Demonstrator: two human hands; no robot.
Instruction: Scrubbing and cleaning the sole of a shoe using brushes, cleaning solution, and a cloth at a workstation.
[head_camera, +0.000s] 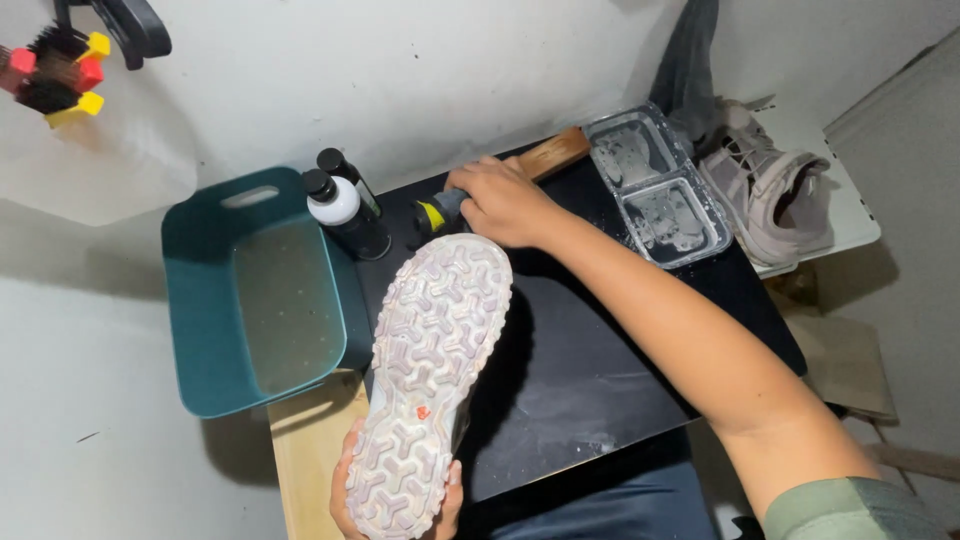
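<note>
My left hand (352, 505) grips the heel of a pale sneaker (425, 375), held sole up over the near edge of a black mat (600, 370). The tread is off-white with a small red spot. My right hand (500, 200) reaches across the mat and closes on a small brush with a yellow and dark head (437, 213), just beyond the sneaker's toe. A wooden-handled brush (555, 153) lies right behind that hand.
A teal tub (215, 300) with murky water sits left of the mat. Two dark bottles (345, 205) stand beside it. A clear two-compartment tray (660, 185) and a second sneaker (770, 190) lie at the back right. Brushes (60, 70) hang on the wall upper left.
</note>
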